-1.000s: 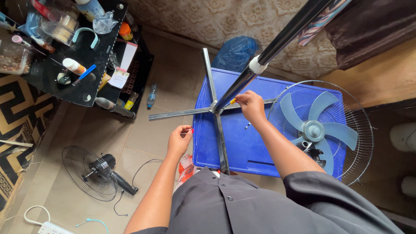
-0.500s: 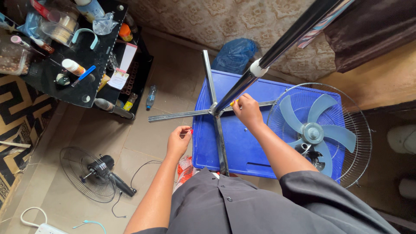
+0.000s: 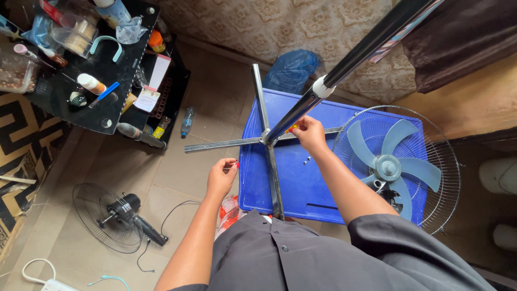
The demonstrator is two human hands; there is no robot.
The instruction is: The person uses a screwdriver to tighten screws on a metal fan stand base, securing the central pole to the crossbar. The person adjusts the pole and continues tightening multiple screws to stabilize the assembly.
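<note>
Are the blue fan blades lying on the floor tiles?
No, the blue fan blades sit inside a wire guard resting on top of the blue plastic lid, not on the floor.

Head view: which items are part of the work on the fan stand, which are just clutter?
In hand:
right hand with yellow-handled tool
cross base
stand pole
left hand
loose screws
blue lid

Lying about:
blade and grille
fan motor
black table
power strip

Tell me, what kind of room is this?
Probably a room in a home, used for mending fans. A fan stand lies across a blue tub lid, a loose blade and grille sit beside it, and a cluttered black table stands by the wall.
</note>
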